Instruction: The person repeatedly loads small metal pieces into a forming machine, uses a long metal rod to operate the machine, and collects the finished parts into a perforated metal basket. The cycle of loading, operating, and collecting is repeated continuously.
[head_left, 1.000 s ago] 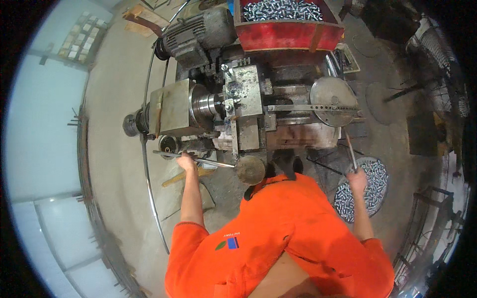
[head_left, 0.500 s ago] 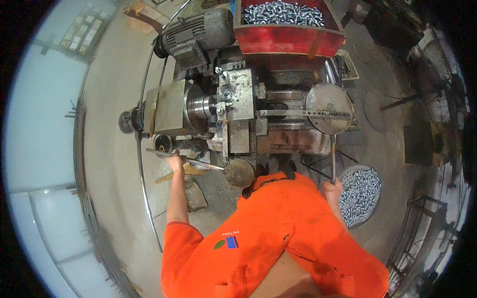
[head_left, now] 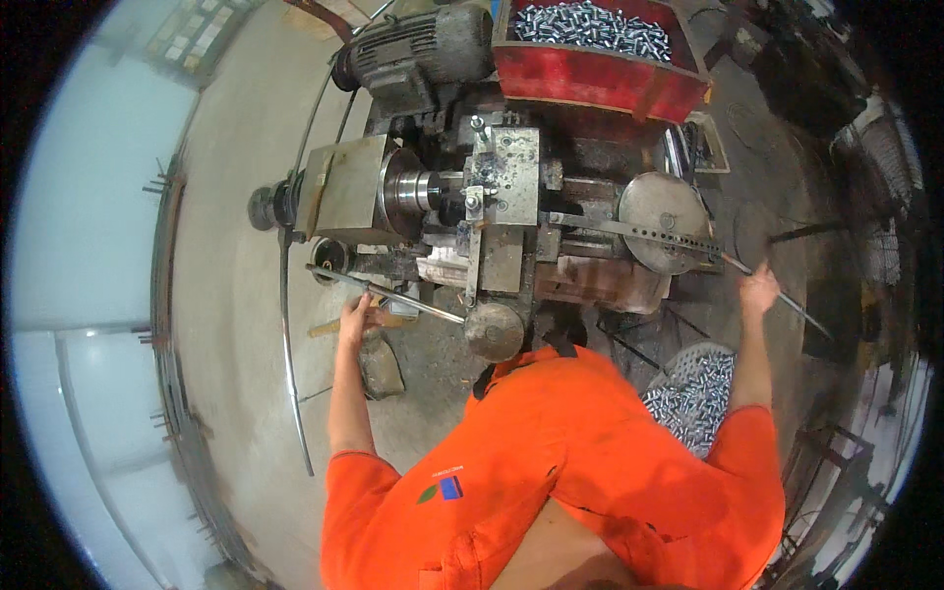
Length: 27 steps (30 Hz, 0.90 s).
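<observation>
At the lathe-like machine (head_left: 506,187), my left hand (head_left: 358,319) is just below a slanting metal lever (head_left: 413,304). Its fingers are partly apart, with a fingertip at the rod. That lever ends at a round metal disc (head_left: 495,330) near my waist. Out to the right, my right hand (head_left: 758,289) is closed around another metal lever (head_left: 798,307), which slopes down to the right from a large round plate (head_left: 665,222). A perforated flat bar (head_left: 629,228) crosses this plate. The bright cylindrical spindle (head_left: 413,191) faces the metal block on the slide.
A red bin (head_left: 600,77) full of small shiny metal parts stands behind the machine, beside an electric motor (head_left: 423,44). A pale basket (head_left: 688,366) of similar parts is on the floor near my right arm. A long rod (head_left: 289,364) bends down on the left.
My right hand has swung outward and away from me with its lever, turning the round plate. My left hand's grip has loosened on its lever. The view has shifted slightly.
</observation>
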### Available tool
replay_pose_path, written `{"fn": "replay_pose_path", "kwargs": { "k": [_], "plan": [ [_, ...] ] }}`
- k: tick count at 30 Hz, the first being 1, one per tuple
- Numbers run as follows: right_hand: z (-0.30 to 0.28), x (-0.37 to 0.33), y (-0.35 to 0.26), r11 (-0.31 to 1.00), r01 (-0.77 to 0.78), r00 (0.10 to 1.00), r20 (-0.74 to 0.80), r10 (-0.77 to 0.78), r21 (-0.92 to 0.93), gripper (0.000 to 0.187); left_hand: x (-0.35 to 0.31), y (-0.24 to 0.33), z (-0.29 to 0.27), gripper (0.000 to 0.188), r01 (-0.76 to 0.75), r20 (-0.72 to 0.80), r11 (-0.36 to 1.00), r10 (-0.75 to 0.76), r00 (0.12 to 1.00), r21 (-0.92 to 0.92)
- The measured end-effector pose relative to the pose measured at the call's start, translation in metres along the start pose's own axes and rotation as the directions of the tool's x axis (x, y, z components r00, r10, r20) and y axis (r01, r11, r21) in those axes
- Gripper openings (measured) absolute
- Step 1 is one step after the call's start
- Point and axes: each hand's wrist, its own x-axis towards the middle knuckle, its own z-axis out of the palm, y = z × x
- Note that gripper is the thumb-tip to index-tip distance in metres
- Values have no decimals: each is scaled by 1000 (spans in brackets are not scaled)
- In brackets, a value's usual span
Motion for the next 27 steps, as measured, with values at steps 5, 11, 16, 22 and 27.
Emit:
{"fn": "replay_pose_path", "kwargs": {
  "k": [5,11,16,22,27],
  "plan": [
    [-24,-113,-71,773,251,967,-193,-169,583,81,44,-81,-31,44,-17,-102,849,83,991,529],
    [-3,-246,-56,906,70,924,315,-216,417,56,89,-93,-12,50,-267,220,197,230,948,943],
    [-4,-271,-35,939,8,918,370,-143,344,36,99,-119,42,45,-90,21,297,229,973,951],
    [-16,-248,-61,897,91,895,360,-265,432,32,157,-262,40,33,87,-243,578,199,949,811],
    [-52,-191,-88,836,213,903,226,-366,506,31,103,-131,8,44,-339,309,130,208,928,932]
  ]
}}
